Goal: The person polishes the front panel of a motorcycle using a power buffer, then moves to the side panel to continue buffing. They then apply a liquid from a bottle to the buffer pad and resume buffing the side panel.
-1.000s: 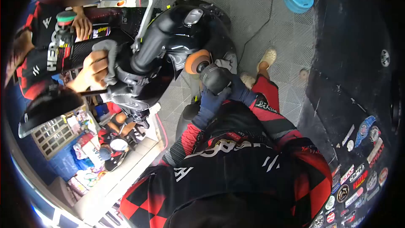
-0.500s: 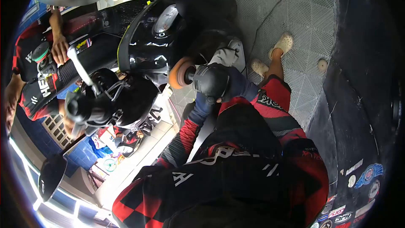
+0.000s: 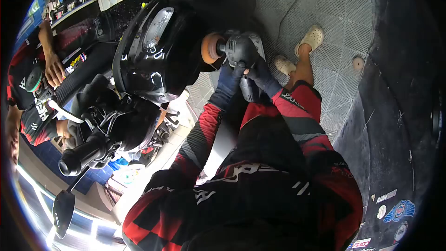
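Note:
Both my hands, in dark gloves, grip a black-and-grey polisher [image 3: 241,52] with an orange foam pad [image 3: 211,48]. My left hand [image 3: 227,80] is closed at the near side of the tool's body. My right hand [image 3: 264,73] wraps round it from the right, by the handle [image 3: 249,90]; bare fingertips show between the gloves. The pad's face is at the glossy black front panel of a motorcycle [image 3: 179,42], below its headlight [image 3: 158,28]; whether it presses on the panel is hard to tell.
Across the motorcycle a co-worker's hand [image 3: 54,70] rests near a tool with a green pad [image 3: 34,80]. The handlebar grip [image 3: 81,155] and mirror [image 3: 63,209] stick out at left. A cable [image 3: 292,9] runs over the grey tiled floor [image 3: 334,65]. At right stands a dark stickered surface [image 3: 385,148].
My hands and the polisher have moved up and right in view, from the panel's lower edge toward its front. The motorcycle appears shifted left as the view turned.

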The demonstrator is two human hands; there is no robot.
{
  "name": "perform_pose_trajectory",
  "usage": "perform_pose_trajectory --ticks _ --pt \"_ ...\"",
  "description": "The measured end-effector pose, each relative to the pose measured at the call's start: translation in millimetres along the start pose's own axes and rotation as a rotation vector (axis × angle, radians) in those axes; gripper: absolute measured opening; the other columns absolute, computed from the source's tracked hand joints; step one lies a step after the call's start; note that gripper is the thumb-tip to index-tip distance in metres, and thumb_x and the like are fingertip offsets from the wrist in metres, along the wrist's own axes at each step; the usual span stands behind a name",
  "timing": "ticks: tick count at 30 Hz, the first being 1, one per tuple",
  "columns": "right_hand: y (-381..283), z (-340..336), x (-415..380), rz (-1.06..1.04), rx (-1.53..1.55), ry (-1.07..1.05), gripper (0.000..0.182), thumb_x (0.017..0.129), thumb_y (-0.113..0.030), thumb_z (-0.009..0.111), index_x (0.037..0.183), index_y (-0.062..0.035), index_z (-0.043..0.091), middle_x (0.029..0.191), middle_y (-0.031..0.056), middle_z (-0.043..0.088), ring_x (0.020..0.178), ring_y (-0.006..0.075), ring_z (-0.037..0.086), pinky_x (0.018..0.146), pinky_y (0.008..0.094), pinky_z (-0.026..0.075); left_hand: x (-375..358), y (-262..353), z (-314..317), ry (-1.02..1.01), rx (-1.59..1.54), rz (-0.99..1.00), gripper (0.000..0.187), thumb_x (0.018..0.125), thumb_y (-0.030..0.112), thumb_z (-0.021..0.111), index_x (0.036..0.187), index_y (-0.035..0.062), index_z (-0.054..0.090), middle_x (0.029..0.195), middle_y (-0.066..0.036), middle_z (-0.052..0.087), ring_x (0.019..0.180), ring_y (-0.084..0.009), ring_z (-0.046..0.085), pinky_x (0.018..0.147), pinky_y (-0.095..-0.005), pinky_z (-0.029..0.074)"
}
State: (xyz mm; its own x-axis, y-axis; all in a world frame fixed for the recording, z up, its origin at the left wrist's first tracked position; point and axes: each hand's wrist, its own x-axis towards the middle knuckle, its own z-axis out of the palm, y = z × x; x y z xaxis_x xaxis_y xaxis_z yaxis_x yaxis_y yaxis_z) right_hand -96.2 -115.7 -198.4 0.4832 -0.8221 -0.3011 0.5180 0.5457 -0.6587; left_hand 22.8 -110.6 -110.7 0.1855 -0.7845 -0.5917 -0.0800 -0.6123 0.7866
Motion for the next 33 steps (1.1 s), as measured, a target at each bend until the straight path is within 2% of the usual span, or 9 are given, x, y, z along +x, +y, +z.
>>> perform_pose_trajectory --ticks 3,5,6,7,9,11,23,28,33 --pt "-31.5 11.7 -16.7 0.477 0.06 0.158 0.055 0.087 -0.046 0.066 0.119 -0.0011 0.057 0.109 0.0029 0.06 0.098 0.0157 0.054 0.089 0.0342 0.046 1.6 25.4 4.8 -0.043 0.32 -0.093 0.045 0.092 0.026 0.061 0.129 0.0026 0.053 0.11 -0.014 0.066 0.095 -0.0214 0.064 0.085 -0.0359 0.049" --pt "-6.6 19.4 -28.3 0.828 0.321 0.214 0.057 0.098 -0.05 0.045 0.122 0.0006 0.056 0.114 0.0103 0.059 0.106 0.0215 0.052 0.097 0.0335 0.041 -25.2 11.0 -10.0 -0.174 1.346 0.498 0.047 0.089 0.01 0.049 0.136 0.0072 0.05 0.105 -0.024 0.065 0.086 -0.0349 0.065 0.085 -0.0461 0.05" --pt "67.3 4.0 -29.4 0.637 0.118 0.122 0.058 0.098 -0.05 0.046 0.128 -0.0001 0.054 0.117 0.014 0.058 0.111 0.0238 0.05 0.101 0.0335 0.038 -14.1 -56.3 -29.1 -0.083 0.821 0.181 0.05 0.09 0.01 0.048 0.14 0.008 0.046 0.118 -0.024 0.06 0.1 -0.0383 0.062 0.091 -0.049 0.048" --pt "49.3 16.2 -27.5 0.439 -0.053 0.244 0.058 0.098 -0.049 0.048 0.13 -0.0009 0.052 0.116 0.0148 0.059 0.111 0.0245 0.051 0.102 0.0342 0.037 -3.8 -9.1 -29.8 -0.196 1.322 0.906 0.049 0.093 0.013 0.049 0.142 0.0082 0.044 0.132 -0.025 0.052 0.114 -0.041 0.054 0.097 -0.0503 0.044" --pt "-10.3 25.0 -27.3 0.145 -0.105 0.061 0.063 0.088 -0.044 0.066 0.132 -0.0021 0.049 0.119 0.0121 0.059 0.11 0.0244 0.054 0.097 0.038 0.042 -23.7 -20.8 -28.6 -0.164 0.675 -0.022 0.04 0.097 0.022 0.05 0.133 0.004 0.049 0.138 -0.021 0.048 0.12 -0.0352 0.051 0.098 -0.0462 0.043" --pt "-15.0 27.1 -31.5 0.035 -0.198 -0.033 0.077 0.085 -0.039 0.07 0.144 -0.0023 0.037 0.135 0.0097 0.051 0.125 0.0201 0.046 0.106 0.0357 0.036 -44.6 32.1 -7.9 -0.012 0.323 -0.161 0.043 0.097 0.03 0.052 0.13 0.0018 0.051 0.13 -0.016 0.054 0.114 -0.0283 0.055 0.095 -0.0419 0.045" --pt "8.8 37.7 -18.4 -0.055 -0.171 0.195 0.067 0.079 -0.04 0.073 0.13 -0.003 0.052 0.12 0.0191 0.06 0.112 0.0313 0.056 0.1 0.0392 0.041 -9.2 -8.9 -26.2 0.028 0.469 0.01 0.048 0.098 0.045 0.046 0.1 -0.0001 0.062 0.09 -0.007 0.066 0.085 -0.0179 0.059 0.077 -0.0345 0.047" --pt "-9.8 49.3 -32.0 0.183 0.021 0.365 0.061 0.087 -0.045 0.066 0.124 0.0011 0.055 0.109 0.0124 0.064 0.103 0.0221 0.058 0.091 0.0357 0.045 -4.3 21.5 -16.0 -0.197 0.94 -0.085 0.048 0.102 0.039 0.041 0.14 0.0086 0.043 0.116 -0.028 0.059 0.112 -0.0417 0.056 0.095 -0.0446 0.043" --pt "-30.3 62.8 -19.9 -0.02 0.019 0.329 0.054 0.086 -0.046 0.068 0.115 -0.001 0.059 0.1 0.0043 0.062 0.094 0.0141 0.054 0.084 0.033 0.045 -4.2 27.3 -34.0 -0.124 0.974 0.473 0.029 0.1 0.029 0.042 0.108 0.0047 0.055 0.077 -0.023 0.06 0.064 -0.0408 0.058 0.058 -0.049 0.042"
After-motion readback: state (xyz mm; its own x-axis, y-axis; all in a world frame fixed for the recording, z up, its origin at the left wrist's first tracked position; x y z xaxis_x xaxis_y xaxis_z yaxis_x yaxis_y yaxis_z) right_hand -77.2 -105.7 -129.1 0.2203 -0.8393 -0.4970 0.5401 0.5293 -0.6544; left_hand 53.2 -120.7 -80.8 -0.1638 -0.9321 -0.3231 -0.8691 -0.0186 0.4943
